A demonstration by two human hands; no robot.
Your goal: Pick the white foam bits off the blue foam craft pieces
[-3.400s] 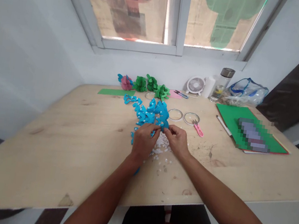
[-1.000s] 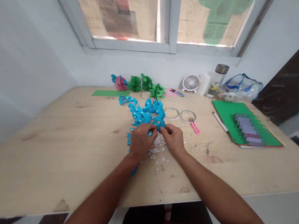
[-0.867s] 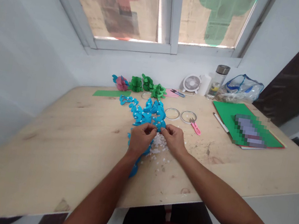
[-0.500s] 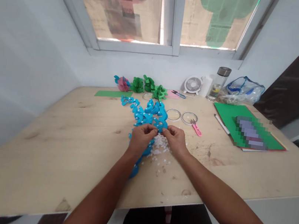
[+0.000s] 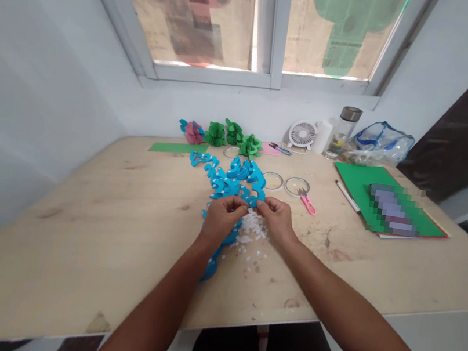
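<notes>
A curved blue paper cutout (image 5: 257, 195) with small white patches is held above the table between my two hands. My right hand (image 5: 276, 220) pinches its near right edge between thumb and fingertips. Closed in a pinch, my left hand (image 5: 223, 216) is at the cutout's near left edge; its fingertips partly hide what they grip. More blue paper cutouts (image 5: 226, 185) with white patches lie just beyond my hands, and others (image 5: 210, 269) run down beside my left wrist. A pile of tiny white scraps (image 5: 253, 225) lies below and between my hands.
Two tape rolls (image 5: 297, 186) and pink-handled snips (image 5: 308, 203) lie to the right. Folded paper flowers (image 5: 216, 134), a small fan (image 5: 302, 134) and a glass bottle (image 5: 342, 134) line the wall. Green sheets (image 5: 359, 179) carry a blurred object; a pen (image 5: 347, 196) lies alongside.
The blue cutout and my right fingertips have shifted slightly right, and the gap between the two hands' fingertips is a little wider. The other things lie where they were.
</notes>
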